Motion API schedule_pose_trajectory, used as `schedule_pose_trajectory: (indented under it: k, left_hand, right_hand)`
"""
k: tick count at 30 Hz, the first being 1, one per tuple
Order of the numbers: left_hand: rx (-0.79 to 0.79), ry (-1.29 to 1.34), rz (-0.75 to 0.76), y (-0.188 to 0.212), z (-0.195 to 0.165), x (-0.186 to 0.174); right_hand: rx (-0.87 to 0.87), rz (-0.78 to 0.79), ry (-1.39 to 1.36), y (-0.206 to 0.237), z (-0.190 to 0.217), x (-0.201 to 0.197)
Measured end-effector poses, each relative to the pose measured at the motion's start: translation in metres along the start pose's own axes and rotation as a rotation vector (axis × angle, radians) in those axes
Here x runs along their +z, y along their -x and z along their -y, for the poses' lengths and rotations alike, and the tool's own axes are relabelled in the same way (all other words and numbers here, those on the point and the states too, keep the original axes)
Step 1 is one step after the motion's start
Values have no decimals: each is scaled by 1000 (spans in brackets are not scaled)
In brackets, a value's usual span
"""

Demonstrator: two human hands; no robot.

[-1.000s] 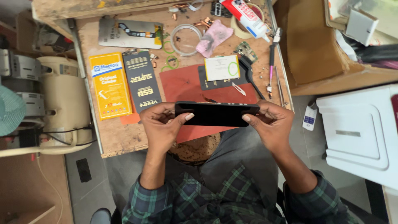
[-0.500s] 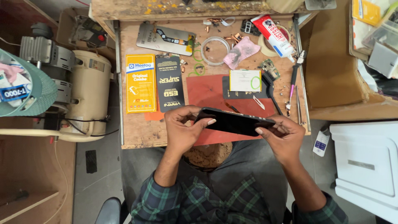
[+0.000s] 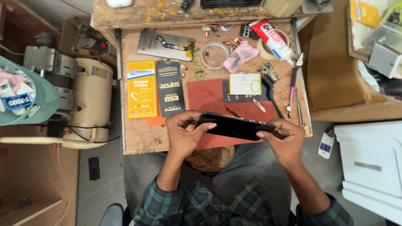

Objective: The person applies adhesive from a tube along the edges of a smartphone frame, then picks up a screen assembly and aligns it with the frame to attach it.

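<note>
A: Phone [image 3: 234, 125] in both hands: black, glossy. Mat [image 3: 209, 98] beneath: dull red. Tabletop [image 3: 134, 134]: worn brown wood with yellow paint flecks.

B: Flat packets: one yellow-orange [image 3: 142, 89], one black [image 3: 170, 88]. Cloth [image 3: 240, 55]: pink. Tube [image 3: 274, 39]: red and white. Sleeves [image 3: 167, 205]: green-navy plaid. Side motor [image 3: 90, 100]: cream.

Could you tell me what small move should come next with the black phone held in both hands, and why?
Probably lower the black phone flat onto the red mat: both the left hand and right hand grip its ends, holding it tilted above the mat.
</note>
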State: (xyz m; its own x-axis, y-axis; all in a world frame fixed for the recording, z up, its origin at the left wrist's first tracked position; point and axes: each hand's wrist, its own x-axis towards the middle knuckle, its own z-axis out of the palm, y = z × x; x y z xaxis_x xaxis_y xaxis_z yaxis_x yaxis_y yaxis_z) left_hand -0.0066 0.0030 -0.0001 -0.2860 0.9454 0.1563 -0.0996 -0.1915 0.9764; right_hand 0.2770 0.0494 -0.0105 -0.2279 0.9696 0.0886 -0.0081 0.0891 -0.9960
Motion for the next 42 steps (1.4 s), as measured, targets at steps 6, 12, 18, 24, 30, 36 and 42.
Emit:
schedule_pose_trajectory:
  k: [6, 12, 18, 24, 30, 36, 42]
  left_hand:
    - [-18, -89, -14, 2, 0, -4]
    - [-24, -32, 39, 3, -9, -1]
    - [30, -180, 59, 2, -18, 4]
    - [2, -189, 111, 2, -25, 9]
    - [-11, -117, 111, 4, -28, 17]
    - [-55, -183, 153, 0, -41, 27]
    - [-42, -216, 288, -39, -61, 16]
  right_hand:
    - [-39, 48, 5, -1, -5, 1]
    - [-15, 136, -83, -6, 7, 9]
    - [-47, 211, 86, -1, 20, 17]
    - [-134, 225, 227, 4, 18, 17]
    - [48, 151, 293, 11, 12, 12]
    - [-14, 156, 421, 3, 22, 15]
    - [-99, 90, 521, -12, 1, 4]
